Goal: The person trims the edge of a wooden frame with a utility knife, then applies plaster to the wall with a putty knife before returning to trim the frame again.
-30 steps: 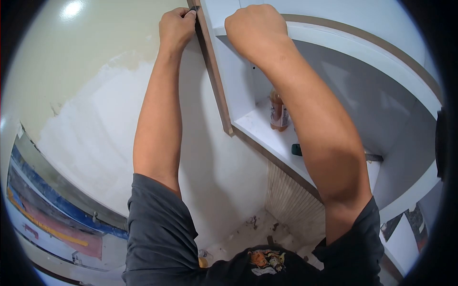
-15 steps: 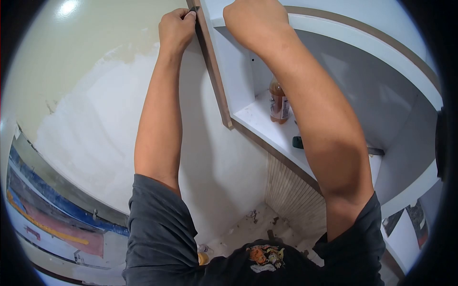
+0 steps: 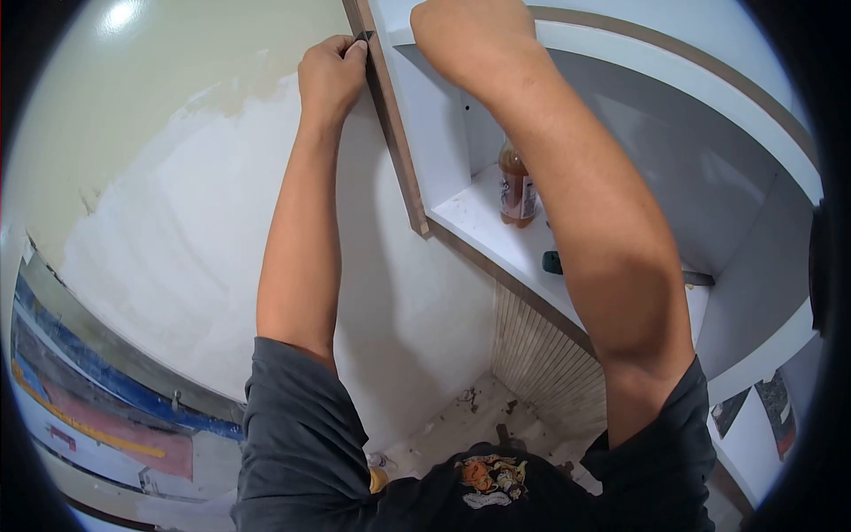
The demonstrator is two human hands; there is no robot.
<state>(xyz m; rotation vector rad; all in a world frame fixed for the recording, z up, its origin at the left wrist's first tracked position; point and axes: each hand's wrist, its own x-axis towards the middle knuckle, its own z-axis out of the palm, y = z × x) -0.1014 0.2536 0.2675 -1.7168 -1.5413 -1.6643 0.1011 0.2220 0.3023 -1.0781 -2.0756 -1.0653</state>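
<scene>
Left hand [image 3: 332, 75] raised against the brown edge strip [image 3: 390, 133] of a white cabinet [image 3: 443, 151], fingers curled shut around a small dark tool [image 3: 363, 36]; only its tip showing above the knuckles, kind impossible to tell. Tip touching the strip's outer face. Right hand [image 3: 470, 40] up at the cabinet's top corner, cut off by the frame edge, fingers hidden behind the knuckles; closed or merely pressing, cannot tell. Inside, on the shelf [image 3: 479, 230], an upright bottle [image 3: 516, 186] with orange-brown contents, partly screened by the right forearm. Farther along the shelf a small dark-green object [image 3: 552, 262], mostly hidden behind that arm, unidentifiable. White wall [image 3: 177, 222] to the left of the strip.
</scene>
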